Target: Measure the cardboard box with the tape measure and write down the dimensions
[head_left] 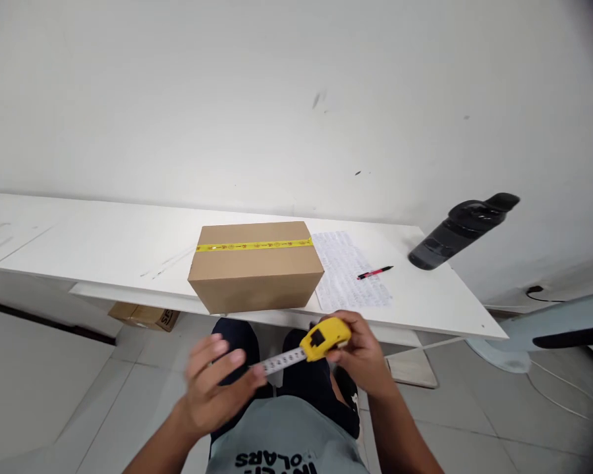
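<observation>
In my right hand [358, 352] is a yellow tape measure [326, 338], its fingers wrapped round the case. A short length of white blade [282, 361] with black numbers sticks out toward the left. My left hand [217, 382] pinches the blade's free end between thumb and finger, the other fingers spread and slightly blurred. Both hands are above my lap, in front of the table edge. Just beyond them a closed brown cardboard box [257, 289] sits on the white table [113, 237], yellow printed tape running along its top.
Right of the box lies a handwritten sheet of paper [340, 270] with a red and black pen [375, 272] on it. A dark bottle [454, 234] stands near the table's right end. Another cardboard box [145, 316] is below the table at left. A wall [227, 99] rises behind.
</observation>
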Motion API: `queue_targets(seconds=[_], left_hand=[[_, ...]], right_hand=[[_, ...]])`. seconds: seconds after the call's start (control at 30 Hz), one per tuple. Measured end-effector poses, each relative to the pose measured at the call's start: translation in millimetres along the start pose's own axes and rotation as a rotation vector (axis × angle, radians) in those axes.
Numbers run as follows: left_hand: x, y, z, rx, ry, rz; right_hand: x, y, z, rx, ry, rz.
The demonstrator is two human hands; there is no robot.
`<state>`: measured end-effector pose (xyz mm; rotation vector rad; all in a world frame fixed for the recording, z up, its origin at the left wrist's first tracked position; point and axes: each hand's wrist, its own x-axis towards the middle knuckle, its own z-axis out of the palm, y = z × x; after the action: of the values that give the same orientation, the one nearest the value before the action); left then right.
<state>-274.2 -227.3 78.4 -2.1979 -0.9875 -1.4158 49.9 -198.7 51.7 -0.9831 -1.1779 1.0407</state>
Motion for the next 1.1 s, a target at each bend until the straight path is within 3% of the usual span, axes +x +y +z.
queue_targets(seconds=[0.1, 0.23, 0.33, 0.4, 0.47, 0.53, 0.6, 0.67, 0.77, 0.87, 0.97, 1.03, 1.1], left_hand=[[-7.5, 28.3, 32.8, -0.031, -0.044, 0.161], [-36.2, 21.3, 59.3, -0.113, -0.04, -0.001], [-59.4, -8.2, 62.3, -0.061, 0.059, -0.179], [-66.4, -31.8, 62.9, -0.016, 0.124, -0.425], [-64.9, -52.4, 65.5, -0.025, 0.099, -0.681], [-55.5, -66.5, 68.5, -0.077, -0.006, -0.81], [-37.2, -74.5, 68.2, -0.11, -0.08, -0.818], [-7.6, -79.3, 61.1, -0.099, -0.078, -0.828], [59.3, -88.0, 40.2, 0.089, -0.068, -0.8], [135.7, -101.4, 26.4, 0.359, -0.183, -0.671], [189.3, -115.2, 38.5, 0.388, -0.51, -0.529], [203.5, -122.2, 58.9, 0.322, -0.766, -0.478], [203.6, -127.4, 82.6, 0.256, -0.935, -0.485]], right_hand=[[-29.6, 20.8, 31.3, 0.085, -0.167, 0.221], [-36.4, 25.5, 44.5, 0.054, -0.277, 0.312], [-13.1, 11.7, 26.3, 0.018, -0.253, 0.233], [13.6, 0.7, 8.7, -0.001, -0.241, 0.155], [43.3, -7.1, -5.8, -0.016, -0.302, 0.146], [68.8, -11.0, -13.2, -0.018, -0.409, 0.207], [83.3, -13.2, -13.8, -0.035, -0.454, 0.265], [84.1, -16.0, -9.8, -0.058, -0.429, 0.288], [62.8, -21.8, 2.5, -0.008, -0.425, 0.307], [26.7, -24.9, 23.3, 0.123, -0.483, 0.352], [-7.5, -20.8, 46.8, 0.218, -0.56, 0.459], [-21.7, -13.7, 58.0, 0.24, -0.567, 0.503], [-27.0, -4.0, 63.3, 0.257, -0.517, 0.474]])
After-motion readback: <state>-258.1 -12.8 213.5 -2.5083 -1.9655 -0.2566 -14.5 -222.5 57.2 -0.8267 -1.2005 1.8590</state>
